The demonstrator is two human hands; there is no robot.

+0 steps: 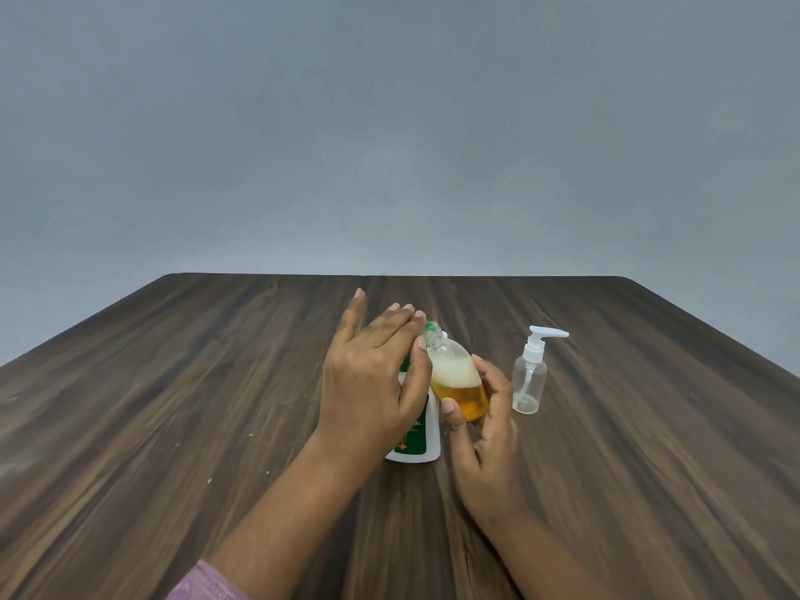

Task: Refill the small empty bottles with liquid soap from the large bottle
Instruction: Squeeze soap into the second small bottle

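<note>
The right hand [485, 435] curls its fingers round 1 half-filled small bottle [459, 383], the left hand [372, 383] lies straight-fingered over the large bottle [417, 443], and 1 pump bottle [528, 383] stands empty.

The only readable print is on the green label [420, 439] of the large white soap bottle [413, 457]. White capital letters "AL" stand on it, the end of a longer word whose beginning is hidden behind the left hand [372, 374]. Lower on the same label, near the bottle's base, sits a yellow-orange plus sign [403, 446]. Finer print just beneath the letters is too small to read.
</note>
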